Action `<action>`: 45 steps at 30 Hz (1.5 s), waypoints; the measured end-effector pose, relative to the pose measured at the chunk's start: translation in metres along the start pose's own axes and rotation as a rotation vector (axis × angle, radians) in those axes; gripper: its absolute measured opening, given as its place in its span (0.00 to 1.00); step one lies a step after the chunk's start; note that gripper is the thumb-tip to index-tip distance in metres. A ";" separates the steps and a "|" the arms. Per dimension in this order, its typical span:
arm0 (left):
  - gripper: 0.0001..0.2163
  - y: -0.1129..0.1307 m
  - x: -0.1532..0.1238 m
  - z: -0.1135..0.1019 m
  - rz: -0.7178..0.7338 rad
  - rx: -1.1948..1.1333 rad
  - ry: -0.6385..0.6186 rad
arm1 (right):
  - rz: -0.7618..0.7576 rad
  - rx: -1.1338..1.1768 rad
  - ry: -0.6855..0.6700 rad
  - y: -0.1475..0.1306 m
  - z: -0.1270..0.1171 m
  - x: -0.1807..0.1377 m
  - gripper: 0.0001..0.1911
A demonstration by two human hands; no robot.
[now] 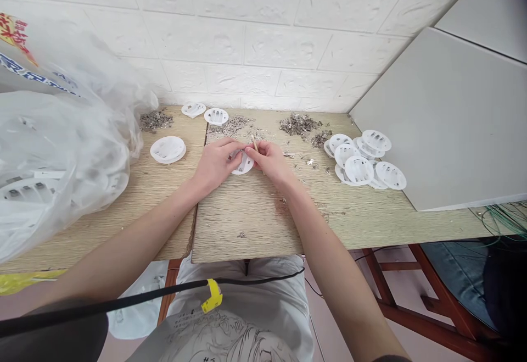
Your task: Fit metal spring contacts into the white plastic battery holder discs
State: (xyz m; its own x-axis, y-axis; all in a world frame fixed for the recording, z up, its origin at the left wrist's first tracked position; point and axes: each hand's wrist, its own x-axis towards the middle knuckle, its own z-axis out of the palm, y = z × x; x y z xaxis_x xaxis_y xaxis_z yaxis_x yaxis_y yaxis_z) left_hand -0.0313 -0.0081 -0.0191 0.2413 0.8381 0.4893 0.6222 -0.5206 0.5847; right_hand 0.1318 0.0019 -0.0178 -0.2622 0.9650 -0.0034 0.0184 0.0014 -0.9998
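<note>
Grip of my left hand (220,161): fingers and thumb closed on one slotted white plastic disc (242,167), low over the wood-grain tabletop (247,208), directly before me. My right hand (268,160): pinching one slim pale stick (254,143), thumb at the disc's upper right edge. Beyond: loose heap of small metal pieces (300,124), near the white brick-pattern wall (267,43). Right: overlapping slotted discs (359,170). Left: pale round discs (168,149), then bulging clear plastic bag (82,131).

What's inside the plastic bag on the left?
White plastic discs, some with metal strips, show through the plastic bag; whatever lies deeper is covered and can't be made out.
</note>
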 end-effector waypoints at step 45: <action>0.10 0.006 0.004 0.001 -0.292 -0.273 -0.018 | -0.197 -0.429 0.117 -0.004 0.001 0.001 0.04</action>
State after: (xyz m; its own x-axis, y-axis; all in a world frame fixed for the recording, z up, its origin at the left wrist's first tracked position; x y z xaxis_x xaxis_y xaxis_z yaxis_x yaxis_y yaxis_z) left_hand -0.0258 -0.0075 -0.0144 0.0980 0.9586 0.2674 0.4466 -0.2825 0.8490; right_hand 0.1304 0.0021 -0.0138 -0.1908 0.9586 0.2114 0.3819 0.2708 -0.8836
